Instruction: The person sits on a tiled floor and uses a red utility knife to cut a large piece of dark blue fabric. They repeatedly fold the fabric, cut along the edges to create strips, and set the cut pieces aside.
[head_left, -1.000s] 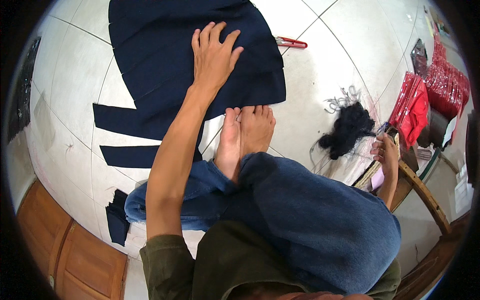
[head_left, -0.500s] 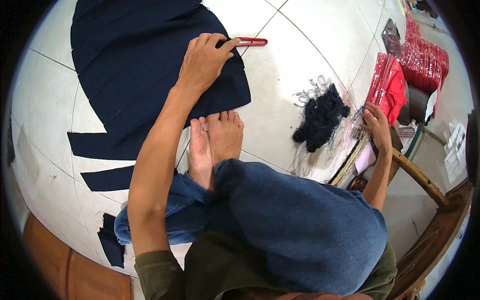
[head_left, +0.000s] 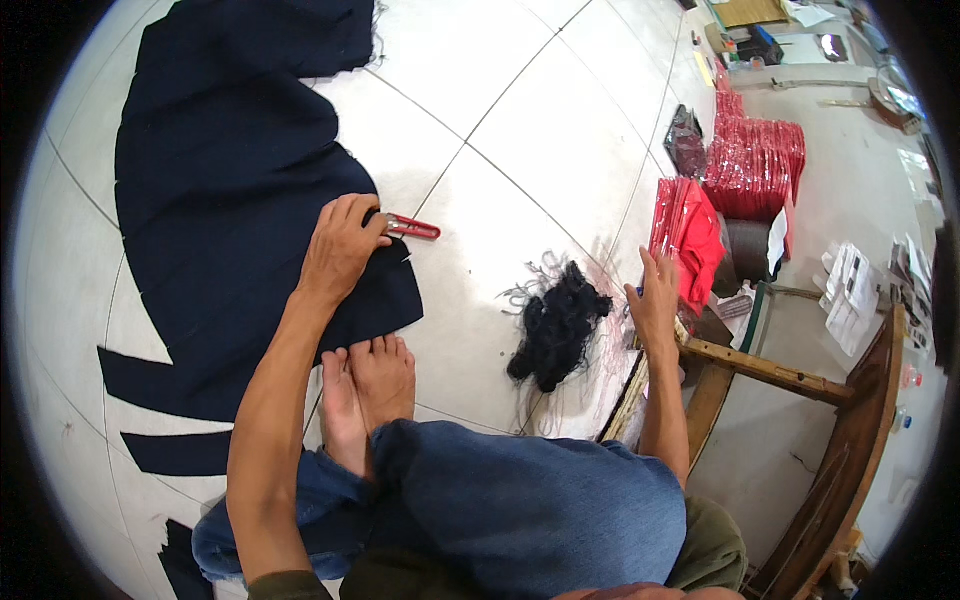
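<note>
My left hand (head_left: 343,248) is closed on the metal end of a small red tool that looks like thread snips (head_left: 414,228). It rests on the right edge of a large dark navy cloth (head_left: 230,190) spread over the floor. My right hand (head_left: 655,300), fingers apart, hovers or rests beside the red plastic-wrapped packets (head_left: 688,240); I cannot tell whether it touches them. A small blue thing shows by its thumb, too small to name. Left of this hand lies a tangled heap of dark thread and scraps (head_left: 560,328).
My bare feet (head_left: 372,385) are by the cloth's lower edge. A separate navy strip (head_left: 175,453) lies at the left. More red packets (head_left: 755,165) are stacked at the right, above a wooden frame (head_left: 770,368). Papers (head_left: 850,295) lie farther right.
The view has shifted, so the scene sits lower and further left. My left hand still holds the red tool, now tilted. My right hand's fingers have straightened near the packets.
</note>
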